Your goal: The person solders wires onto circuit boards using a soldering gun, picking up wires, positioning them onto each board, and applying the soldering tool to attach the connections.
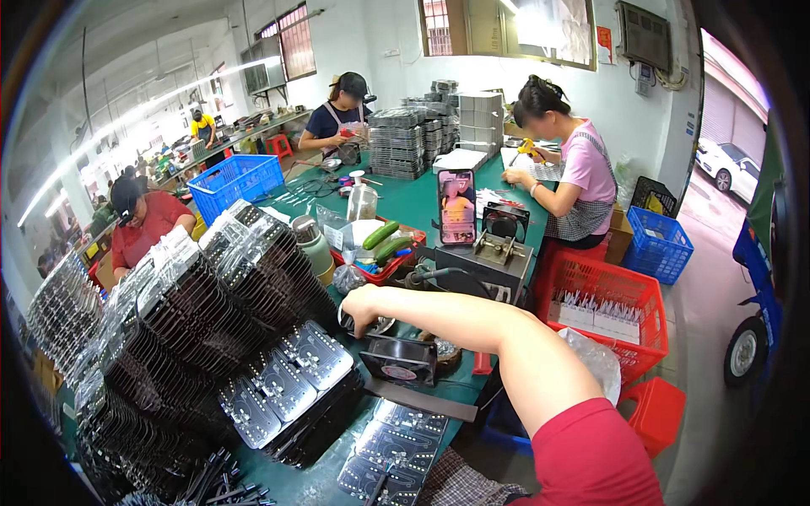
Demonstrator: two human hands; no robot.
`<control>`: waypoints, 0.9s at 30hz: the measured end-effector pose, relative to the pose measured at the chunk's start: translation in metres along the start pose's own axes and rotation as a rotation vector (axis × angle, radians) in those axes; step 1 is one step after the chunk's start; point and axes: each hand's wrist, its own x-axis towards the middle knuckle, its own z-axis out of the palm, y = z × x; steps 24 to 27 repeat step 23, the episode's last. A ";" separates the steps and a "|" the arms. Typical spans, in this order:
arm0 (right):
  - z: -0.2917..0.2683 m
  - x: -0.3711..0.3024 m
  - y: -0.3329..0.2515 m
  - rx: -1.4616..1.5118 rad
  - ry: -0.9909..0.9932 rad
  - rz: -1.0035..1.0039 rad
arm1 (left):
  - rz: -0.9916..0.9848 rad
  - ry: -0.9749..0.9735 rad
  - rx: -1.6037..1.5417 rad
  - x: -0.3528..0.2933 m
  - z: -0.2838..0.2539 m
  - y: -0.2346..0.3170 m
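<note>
My right arm stretches in from the lower right in a red sleeve. Beyond a small black fan (398,361), my right hand (361,309) has its fingers curled down at a round, dark-rimmed thing beside the stacked boards. What the fingers grip is too small and partly hidden. My left hand does not show. Close in front of me lies a black panel with shiny metal plates (395,451). To its left stands a stack of similar panels (291,379), with taller stacks (198,295) behind. Black rod-like pieces (219,485) lie at the lower left.
A red basket (396,268) with cucumbers, a green jar (312,249), a propped phone (457,207) and a metal fixture (494,253) stand ahead on the green table. Two people work across it. Red (620,350) and blue crates (658,244) stand at the right.
</note>
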 end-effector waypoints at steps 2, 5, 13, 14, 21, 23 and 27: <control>0.005 0.005 -0.004 0.015 -0.025 0.007 | -0.006 -0.007 0.005 -0.001 0.000 0.000; 0.011 0.004 -0.003 0.042 0.170 0.042 | -0.012 -0.027 -0.013 -0.001 0.001 0.001; -0.038 -0.052 0.046 1.008 0.534 0.163 | -0.027 0.006 -0.170 0.001 0.003 0.000; -0.047 -0.063 0.045 1.000 0.573 0.205 | -0.048 0.013 -0.161 -0.002 0.003 -0.001; -0.113 -0.193 -0.033 1.212 0.828 -0.165 | 0.074 0.084 -0.192 0.019 -0.041 -0.024; -0.121 -0.212 -0.073 1.335 0.775 -0.382 | 0.118 0.196 -0.235 0.037 -0.092 -0.028; -0.121 -0.212 -0.073 1.335 0.775 -0.382 | 0.118 0.196 -0.235 0.037 -0.092 -0.028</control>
